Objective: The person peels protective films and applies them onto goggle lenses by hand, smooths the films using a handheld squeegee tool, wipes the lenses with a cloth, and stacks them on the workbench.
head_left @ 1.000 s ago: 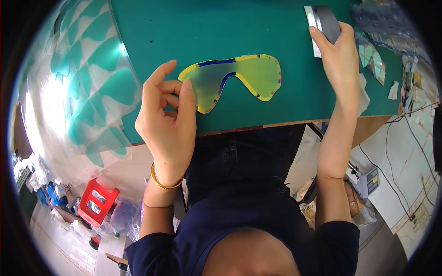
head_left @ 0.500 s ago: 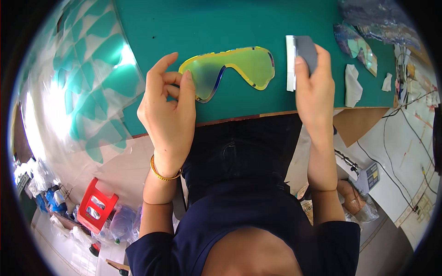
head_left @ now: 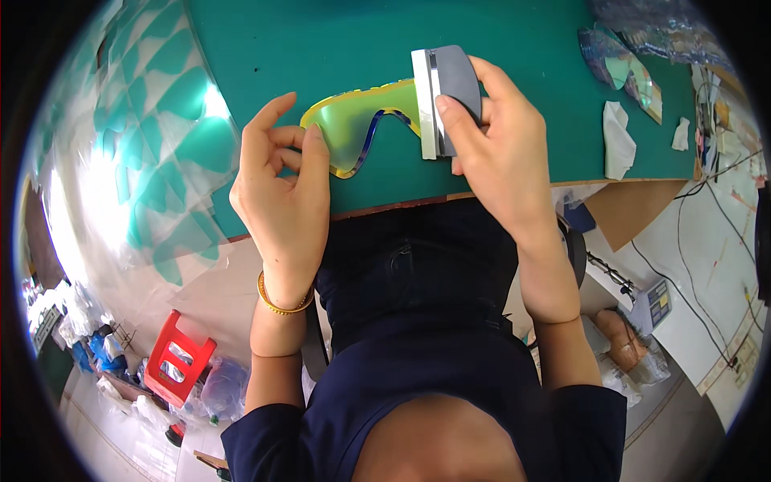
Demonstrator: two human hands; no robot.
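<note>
A yellow-green mirrored goggle lens [head_left: 351,111], with a nose notch and a dark blue sheen along part of its rim, lies above the green tabletop. My left hand [head_left: 283,181] pinches its left end between thumb and curled fingers, the index finger raised. In my right hand [head_left: 504,149] is a grey hand-held block [head_left: 458,76] with a long white strip along its left edge. The block stands over the right part of the lens and hides it. Whether the strip presses on the lens I cannot tell.
Clear plastic sheeting with green lens shapes [head_left: 152,136] covers the table's left side. White scraps of cloth or paper [head_left: 617,140] and shiny lenses in clear film [head_left: 622,72] lie at the right. A red stool [head_left: 178,359] and bagged items stand below left; cables [head_left: 691,281] trail at right.
My right hand has carried the grey block leftward from the bare tabletop to over the right part of the lens. My left hand keeps its pinch on the lens, shifted slightly left.
</note>
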